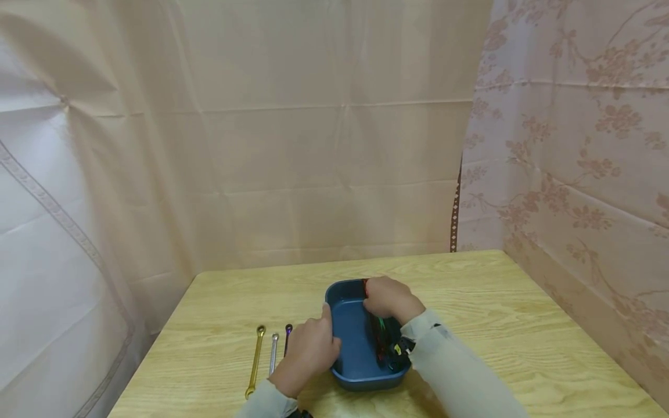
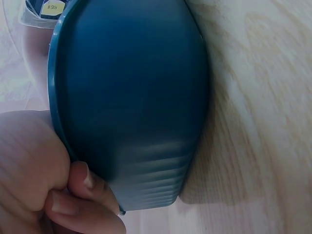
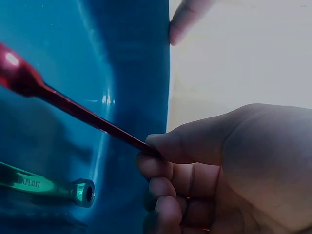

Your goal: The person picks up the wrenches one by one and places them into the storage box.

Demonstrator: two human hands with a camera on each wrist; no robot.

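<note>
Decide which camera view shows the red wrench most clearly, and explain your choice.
The right wrist view: the red wrench crosses the frame close up, pinched by the right hand inside the blue tray. The head view shows only a small red sliver by that hand. The left wrist view shows just the tray's outer wall, no wrench.

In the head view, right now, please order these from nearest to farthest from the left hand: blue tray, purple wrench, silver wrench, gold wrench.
1. Blue tray: the left hand grips its left rim.
2. Purple wrench: just left of the hand, partly hidden by it.
3. Silver wrench: next to the left.
4. Gold wrench: leftmost on the table.
</note>
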